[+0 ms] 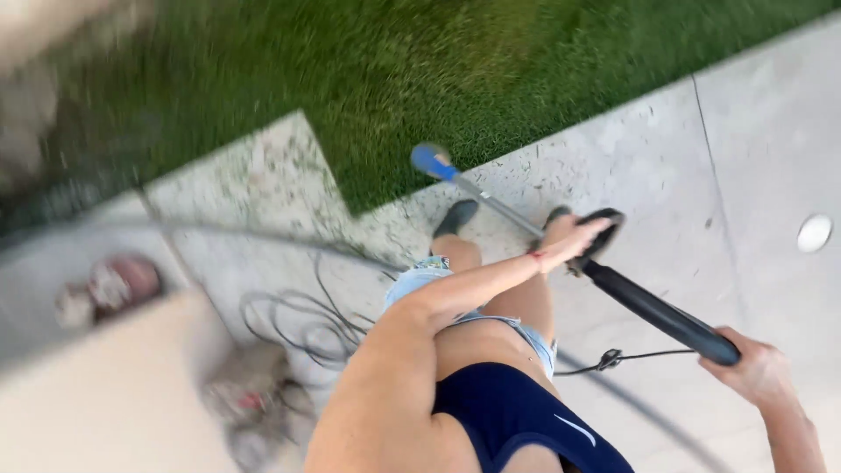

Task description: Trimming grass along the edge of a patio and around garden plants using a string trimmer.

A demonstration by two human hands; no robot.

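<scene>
We see our left hand (574,238) closed on the string trimmer (561,258) by its loop grip, our right hand (752,366) wrapped around its smooth black rear shaft; the blue head meets coarse grass (394,79) beside speckled concrete (666,166).

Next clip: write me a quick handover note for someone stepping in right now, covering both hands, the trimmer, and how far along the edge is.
Left hand: on the loop handle of the string trimmer.
Right hand: gripping the rear of the black shaft.
Blue trimmer head sits at the lawn edge beside the concrete.
Cord lies coiled on the concrete, left of the legs.
Clippings litter the concrete by the edge; the blur hides how much edge is left.
</scene>
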